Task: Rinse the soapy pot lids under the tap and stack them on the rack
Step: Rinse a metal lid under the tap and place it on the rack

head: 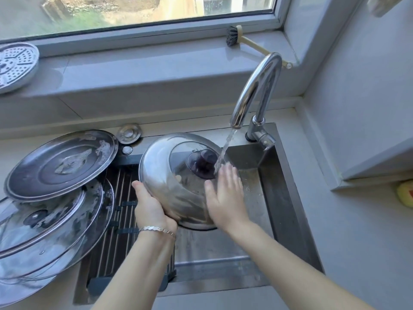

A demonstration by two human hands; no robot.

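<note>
The steel sink [288, 198] is carrying a slatted rack [120, 220] across its left part, while its right part is lying open and wet. Over the basin, the domed steel lid [165, 182] is being held tilted, its dark knob [202, 163] facing up towards the tap [257, 86], whose water stream [225, 148] is falling just beside the knob. The left hand [149, 206] is gripping the lid's lower left rim, fingers clamped on its edge. The right hand [225, 198] is lying flat on the dome, fingers straight and close together, fingertips in the stream. Left of the basin, a soapy steel lid [60, 164] is leaning on a soapy glass lid [44, 222], both overhanging the rack's left edge and the worktop [335, 253]. The held lid's left rim is sitting near the stack; the room to its right, towards the sink wall, is open.
</note>
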